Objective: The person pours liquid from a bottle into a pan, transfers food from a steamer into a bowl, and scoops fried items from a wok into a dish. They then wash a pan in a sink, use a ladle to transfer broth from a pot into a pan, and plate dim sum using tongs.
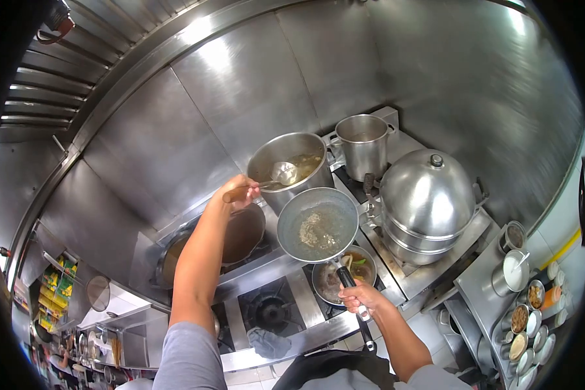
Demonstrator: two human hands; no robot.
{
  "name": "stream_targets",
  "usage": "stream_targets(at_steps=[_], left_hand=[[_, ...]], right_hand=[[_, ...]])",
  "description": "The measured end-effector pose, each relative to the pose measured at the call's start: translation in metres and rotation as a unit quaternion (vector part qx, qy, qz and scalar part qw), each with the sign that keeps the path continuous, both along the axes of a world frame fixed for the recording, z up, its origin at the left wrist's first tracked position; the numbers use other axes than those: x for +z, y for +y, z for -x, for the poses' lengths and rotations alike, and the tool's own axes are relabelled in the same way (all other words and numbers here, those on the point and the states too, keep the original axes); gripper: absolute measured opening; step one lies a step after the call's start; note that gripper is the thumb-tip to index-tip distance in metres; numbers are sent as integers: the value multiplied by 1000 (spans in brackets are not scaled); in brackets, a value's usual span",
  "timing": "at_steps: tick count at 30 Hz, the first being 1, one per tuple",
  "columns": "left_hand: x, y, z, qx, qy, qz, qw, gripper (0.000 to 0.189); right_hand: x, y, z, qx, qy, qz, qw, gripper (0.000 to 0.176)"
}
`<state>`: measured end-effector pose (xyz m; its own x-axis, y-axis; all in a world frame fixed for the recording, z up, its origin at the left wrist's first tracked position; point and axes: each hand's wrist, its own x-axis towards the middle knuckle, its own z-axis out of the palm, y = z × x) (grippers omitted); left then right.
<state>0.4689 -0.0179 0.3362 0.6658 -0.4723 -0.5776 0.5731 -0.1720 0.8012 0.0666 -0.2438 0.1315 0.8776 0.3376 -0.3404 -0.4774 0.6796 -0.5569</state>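
Observation:
My left hand [246, 190] is closed round the wooden-handled ladle [284, 173]. The ladle's metal bowl is over the mouth of a large steel pot [274, 197] with liquid and pale bits inside. My right hand [363, 300] grips the black handle of a grey frying pan [291, 231]. Some liquid and a clump of light brown bits lie in that pan. Partly hidden beneath it, a second pan [316, 286] sits on a burner with broth and green and pale pieces. A black handle also shows below my right hand.
A domed steel steamer [429, 195] and a tall steel pot [365, 153] stand at the right and back. Left are wide pots of brown liquid [244, 234]. A grey cloth [268, 342] lies by a bare burner [271, 311]. Seasoning containers [520, 318] crowd the right shelf.

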Motion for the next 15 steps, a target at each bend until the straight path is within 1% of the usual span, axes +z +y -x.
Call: stream_targets(at_steps=[1, 4, 5, 8, 9, 11, 12, 14, 15], left_hand=[[4, 6, 6, 22, -7, 21, 1000, 14], [25, 24, 39, 22, -35, 54, 998, 14], [26, 33, 45, 32, -18, 77, 996, 11], [46, 63, 86, 23, -3, 118, 993, 10], [49, 75, 101, 30, 13, 151, 988, 15], [52, 98, 143, 34, -2, 186, 982, 24], [50, 108, 162, 35, -5, 201, 979, 29], [37, 135, 194, 7, 55, 276, 960, 46], [29, 147, 213, -4, 68, 301, 951, 50]], right_hand=[[-2, -1, 0, 6, -2, -1, 1000, 24], [-4, -3, 0, 15, 3, 19, 1000, 24], [-2, -2, 1, 16, 4, 25, 1000, 24], [2, -2, 2, 23, 8, 41, 999, 23], [-1, -1, 2, 28, 11, 46, 998, 22], [-4, 4, 5, 33, 14, 50, 998, 21], [-8, 7, 5, 46, 12, 58, 997, 24], [-11, 19, 8, 60, 11, 75, 995, 24], [-15, 27, 10, 58, 15, 74, 995, 25]])
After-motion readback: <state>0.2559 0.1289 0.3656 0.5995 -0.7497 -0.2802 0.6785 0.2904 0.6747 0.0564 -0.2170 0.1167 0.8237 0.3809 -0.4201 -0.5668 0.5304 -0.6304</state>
